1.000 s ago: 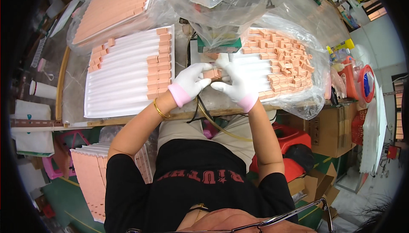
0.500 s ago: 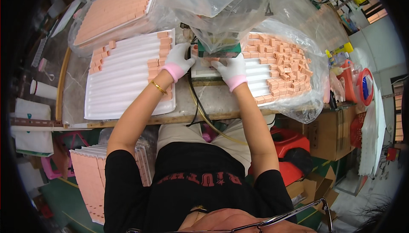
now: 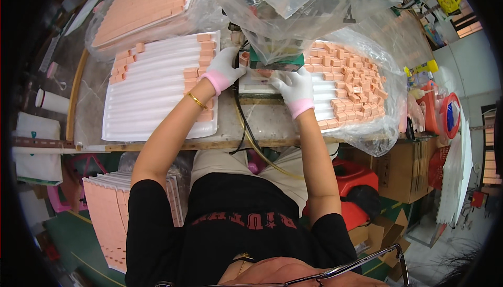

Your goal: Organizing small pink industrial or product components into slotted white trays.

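Observation:
At the left end of a small bench machine with a green block (image 3: 277, 60), my left hand (image 3: 225, 69), in a white glove with a pink cuff, curls thumb and fingers around a small salmon-pink block (image 3: 244, 58). My right hand (image 3: 295, 89), gloved alike, reaches in below the green block from the right. Its thumb and fingertips come together at the pale plate (image 3: 257, 85) of the machine; what lies between them is hidden. Clear plastic sheeting (image 3: 283, 30) drapes over the machine. A white ridged tray (image 3: 152, 98), partly filled with pink blocks, lies left of my left hand.
Right of the machine, another ridged tray (image 3: 322, 95) carries many loose pink blocks (image 3: 356, 85) inside plastic wrap. A full stack of blocks (image 3: 144, 6) stands back left. Black and yellow hoses (image 3: 246, 124) run over the table's front edge. A red stool (image 3: 353, 177) is below.
The whole view has shifted slightly. My right hand's fingers have drawn slightly closer together. My left hand stays at the machine's left end, and the trays look unchanged.

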A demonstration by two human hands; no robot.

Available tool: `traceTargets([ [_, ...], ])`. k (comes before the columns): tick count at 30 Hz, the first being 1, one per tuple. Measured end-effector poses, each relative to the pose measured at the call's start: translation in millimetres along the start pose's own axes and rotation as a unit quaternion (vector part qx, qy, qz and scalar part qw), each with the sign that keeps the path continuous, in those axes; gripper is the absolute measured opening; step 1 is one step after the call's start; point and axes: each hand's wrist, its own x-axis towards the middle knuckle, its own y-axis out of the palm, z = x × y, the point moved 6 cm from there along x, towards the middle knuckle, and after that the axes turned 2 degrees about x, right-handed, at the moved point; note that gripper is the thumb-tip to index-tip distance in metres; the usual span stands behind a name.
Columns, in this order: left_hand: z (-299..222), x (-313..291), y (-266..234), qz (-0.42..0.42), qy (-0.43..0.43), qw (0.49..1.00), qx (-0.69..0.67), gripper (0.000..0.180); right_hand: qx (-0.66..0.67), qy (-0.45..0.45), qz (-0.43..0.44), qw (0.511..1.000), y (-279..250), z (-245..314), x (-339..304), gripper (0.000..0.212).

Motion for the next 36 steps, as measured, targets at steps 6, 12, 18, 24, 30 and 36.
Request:
traceTargets([
  [6,-12.6,8.1,9.7,-0.034,0.147,0.984,0.096,0.042,0.042,0.051,0.040,0.997,18.0,-8.6,0.8,0.034],
  [12,-11.0,-19.8,17.7,-0.033,0.058,0.998,-0.010,0.046,0.051,-0.004,0.005,0.999,17.4,15.8,-5.2,0.032],
  [18,7.8,-56.8,-36.8,0.098,-0.015,0.977,-0.191,0.046,0.117,0.055,0.161,0.978,47.1,76.8,-7.7,0.041],
  [24,53.4,-47.8,-108.5,0.008,-0.050,0.984,-0.170,0.038,0.212,-0.073,0.153,0.962,118.6,122.3,46.1,0.040],
  [30,97.0,-11.4,-140.5,-0.230,0.106,0.967,0.005,0.038,0.196,-0.175,0.091,0.960,197.5,125.5,122.7,0.030],
  [36,104.5,-19.9,-93.1,-0.120,0.094,0.983,0.102,0.054,-0.048,-0.199,0.230,0.952,207.2,118.5,123.2,0.029],
])
